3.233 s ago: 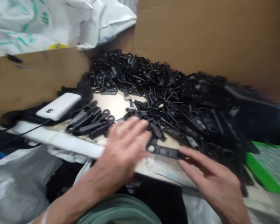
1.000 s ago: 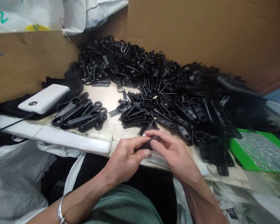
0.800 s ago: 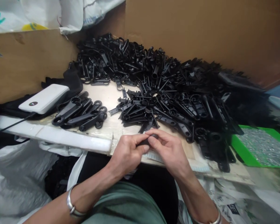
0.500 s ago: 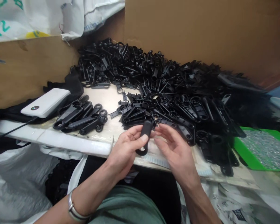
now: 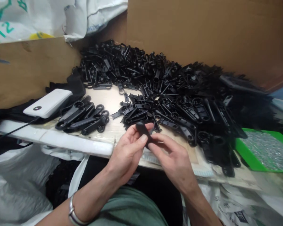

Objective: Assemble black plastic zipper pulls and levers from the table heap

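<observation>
Over the near edge of the table, a black plastic handle (image 5: 141, 128) with a rounded end is held between both hands. My left hand (image 5: 129, 149) pinches it with the thumb on top and the fingers behind. The thumb and fingertips of my right hand (image 5: 174, 157) close on its lower end, which they partly hide. Just beyond the hands lie loose black plastic parts (image 5: 136, 113), some with studs and ring ends. To the left, several similar black handles (image 5: 91, 121) with ring ends lie in a small heap.
A large pile of black parts (image 5: 132, 62) rises against the cardboard wall (image 5: 202, 31). On the left a white power bank (image 5: 48, 103) with a cable lies on black cloth. A green tray (image 5: 247, 157) of small shiny metal pieces stands at right. White sacks (image 5: 21, 185) hang below the table.
The black handle has tilted, its rounded end swinging left. My right hand has moved in from beside it, and its fingers have closed on the lower end.
</observation>
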Tool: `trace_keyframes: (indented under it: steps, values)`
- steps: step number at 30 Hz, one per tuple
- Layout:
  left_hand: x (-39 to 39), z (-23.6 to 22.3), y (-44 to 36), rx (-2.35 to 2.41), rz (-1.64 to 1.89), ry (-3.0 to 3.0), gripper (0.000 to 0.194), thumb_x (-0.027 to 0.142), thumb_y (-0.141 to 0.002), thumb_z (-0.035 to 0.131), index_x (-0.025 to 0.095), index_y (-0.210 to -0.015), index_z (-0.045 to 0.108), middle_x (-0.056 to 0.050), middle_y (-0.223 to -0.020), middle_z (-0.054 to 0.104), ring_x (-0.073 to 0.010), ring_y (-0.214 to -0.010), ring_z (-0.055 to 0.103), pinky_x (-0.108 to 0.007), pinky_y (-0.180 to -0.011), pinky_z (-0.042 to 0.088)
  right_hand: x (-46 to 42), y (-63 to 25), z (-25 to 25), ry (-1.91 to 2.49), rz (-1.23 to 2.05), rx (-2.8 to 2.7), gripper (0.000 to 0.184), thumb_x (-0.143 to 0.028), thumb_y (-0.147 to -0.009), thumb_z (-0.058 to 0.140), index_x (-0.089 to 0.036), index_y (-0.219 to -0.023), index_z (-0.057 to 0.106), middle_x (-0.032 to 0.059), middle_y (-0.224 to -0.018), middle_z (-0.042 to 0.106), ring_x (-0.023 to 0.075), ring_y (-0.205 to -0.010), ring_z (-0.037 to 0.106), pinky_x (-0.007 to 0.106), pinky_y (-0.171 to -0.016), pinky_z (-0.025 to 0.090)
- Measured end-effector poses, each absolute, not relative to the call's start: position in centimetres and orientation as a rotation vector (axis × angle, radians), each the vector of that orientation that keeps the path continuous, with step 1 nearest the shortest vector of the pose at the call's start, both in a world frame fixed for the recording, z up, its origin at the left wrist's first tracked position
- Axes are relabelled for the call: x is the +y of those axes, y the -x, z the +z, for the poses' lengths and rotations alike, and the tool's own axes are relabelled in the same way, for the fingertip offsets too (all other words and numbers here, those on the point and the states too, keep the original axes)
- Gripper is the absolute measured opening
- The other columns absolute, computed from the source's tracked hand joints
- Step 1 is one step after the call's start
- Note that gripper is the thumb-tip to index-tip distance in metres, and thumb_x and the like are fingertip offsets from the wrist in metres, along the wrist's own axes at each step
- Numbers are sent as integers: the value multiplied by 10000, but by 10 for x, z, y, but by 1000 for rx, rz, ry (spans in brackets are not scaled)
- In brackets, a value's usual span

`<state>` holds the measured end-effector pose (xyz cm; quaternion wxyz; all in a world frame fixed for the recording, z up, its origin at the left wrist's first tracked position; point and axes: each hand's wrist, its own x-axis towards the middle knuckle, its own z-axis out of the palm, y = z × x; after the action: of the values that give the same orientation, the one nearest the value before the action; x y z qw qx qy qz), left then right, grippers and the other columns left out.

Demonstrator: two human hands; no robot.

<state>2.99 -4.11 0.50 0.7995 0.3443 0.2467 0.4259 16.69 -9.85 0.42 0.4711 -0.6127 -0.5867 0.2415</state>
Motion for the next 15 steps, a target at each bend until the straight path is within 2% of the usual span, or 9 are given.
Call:
trace_keyframes:
  steps: [4, 6, 8, 9, 11, 15]
  values:
    - [-37, 6, -18, 735, 1063, -1451, 433, 185, -820, 665, 262, -1233, 564, -39, -1385, 506, -235, -1329, 378, -350, -1108, 265, -99, -190, 26, 1574, 346, -1822, 166, -137, -899, 592, -226, -1028, 646, 40, -1044, 610, 223, -1014, 551, 365, -905, 428]
    - [-34, 8, -14, 732, 954, -1910, 352, 186, -837, 639, 246, -1183, 623, -59, -1237, 611, -253, -1226, 468, -370, -1075, 267, -98, -199, 37, 1539, 372, -1949, 153, -135, -911, 572, -223, -1014, 644, 44, -1033, 597, 221, -1006, 541, 361, -895, 425]
    - [-32, 9, -14, 686, 758, -2150, 221, 213, -884, 575, 218, -1078, 683, -71, -1028, 680, -247, -1031, 563, -377, -967, 340, -97, -203, 41, 1486, 431, -1940, 128, -154, -913, 583, -226, -1003, 639, 34, -1022, 600, 207, -992, 548, 338, -891, 430]
    - [-31, 9, -15, 678, 691, -2181, 207, 225, -904, 544, 209, -1045, 694, -71, -966, 687, -239, -958, 577, -370, -908, 368, -96, -202, 40, 1475, 466, -1876, 122, -168, -907, 599, -230, -1006, 637, 27, -1024, 605, 200, -989, 555, 324, -891, 435]
    - [-30, 9, -19, 696, 630, -2122, 241, 244, -923, 512, 193, -1084, 684, -78, -973, 686, -233, -931, 581, -348, -849, 398, -94, -197, 30, 1486, 558, -1654, 146, -200, -894, 625, -240, -1035, 634, 18, -1046, 615, 193, -981, 577, 307, -881, 455]
    - [-27, 0, -28, 653, 562, -1832, 383, 245, -927, 504, 209, -1304, 566, -78, -1150, 663, -227, -1055, 591, -312, -917, 414, -92, -187, 6, 1534, 728, -1310, 190, -241, -889, 607, -239, -1077, 636, 26, -1094, 637, 208, -1020, 595, 307, -865, 493]
